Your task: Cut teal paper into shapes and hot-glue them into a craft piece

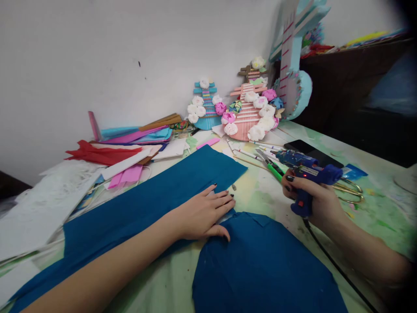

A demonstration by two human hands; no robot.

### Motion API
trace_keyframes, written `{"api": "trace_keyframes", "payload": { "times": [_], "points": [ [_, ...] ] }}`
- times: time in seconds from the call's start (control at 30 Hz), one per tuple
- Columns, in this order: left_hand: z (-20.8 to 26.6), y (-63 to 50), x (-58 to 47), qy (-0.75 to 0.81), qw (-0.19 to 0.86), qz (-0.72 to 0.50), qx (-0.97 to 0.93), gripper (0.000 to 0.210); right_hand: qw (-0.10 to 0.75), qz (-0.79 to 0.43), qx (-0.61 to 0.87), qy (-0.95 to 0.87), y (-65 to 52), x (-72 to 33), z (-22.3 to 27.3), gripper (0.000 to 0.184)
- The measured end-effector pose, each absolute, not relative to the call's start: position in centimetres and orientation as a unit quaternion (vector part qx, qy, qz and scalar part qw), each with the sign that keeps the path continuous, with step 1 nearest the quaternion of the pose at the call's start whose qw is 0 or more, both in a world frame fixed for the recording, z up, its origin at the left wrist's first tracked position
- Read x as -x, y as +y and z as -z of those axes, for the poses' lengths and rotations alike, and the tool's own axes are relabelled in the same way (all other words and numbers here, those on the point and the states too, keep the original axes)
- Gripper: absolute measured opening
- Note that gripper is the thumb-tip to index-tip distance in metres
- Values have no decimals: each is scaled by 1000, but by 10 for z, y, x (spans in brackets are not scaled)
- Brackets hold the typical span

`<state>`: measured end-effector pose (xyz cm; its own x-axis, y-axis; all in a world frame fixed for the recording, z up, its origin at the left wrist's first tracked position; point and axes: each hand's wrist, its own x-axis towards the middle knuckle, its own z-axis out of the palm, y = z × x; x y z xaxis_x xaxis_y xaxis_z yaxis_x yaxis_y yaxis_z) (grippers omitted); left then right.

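From my remote seat I see round blue piece point(267, 265) on bench point(176, 282), nearest me. Left hand point(203, 213) open, palm down on blue paper point(140, 191) at round piece's far left; thumb over round piece's edge. Right hand point(316, 195) clamped on glue gun point(308, 171), beyond round piece to right. Green cutter point(274, 168) beyond round piece; scissors point(350, 191) farther right. Two small guitars point(249, 124) well beyond.

Left hand point(203, 215) flat on blue paper strip point(140, 195), thumb at edge of rounded blue piece point(263, 265). Right hand point(317, 200) grips blue glue gun point(309, 172), red light point(304, 175) lit, nozzle point(274, 152) toward left. Green cutter point(274, 168) near; gold loops point(351, 191) by right wrist, likely scissors handles, partly hidden. Flower-trimmed guitar shapes point(243, 124) by wall point(130, 43), coloured paper stack point(137, 134) at left.
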<state>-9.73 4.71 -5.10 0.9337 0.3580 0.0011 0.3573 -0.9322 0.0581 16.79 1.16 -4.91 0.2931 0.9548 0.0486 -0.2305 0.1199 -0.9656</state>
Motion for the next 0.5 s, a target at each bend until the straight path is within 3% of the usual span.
{"api": "trace_keyframes", "payload": {
  "times": [0.2, 0.5],
  "points": [
    [49, 39, 112, 181, 54, 5, -982, 85, 652, -471, 470, -364, 13, -169, 54, 20],
    [39, 33, 129, 177, 94, 28, -979, 83, 649, -471, 475, -363, 15, -169, 57, 21]
  ]
}}
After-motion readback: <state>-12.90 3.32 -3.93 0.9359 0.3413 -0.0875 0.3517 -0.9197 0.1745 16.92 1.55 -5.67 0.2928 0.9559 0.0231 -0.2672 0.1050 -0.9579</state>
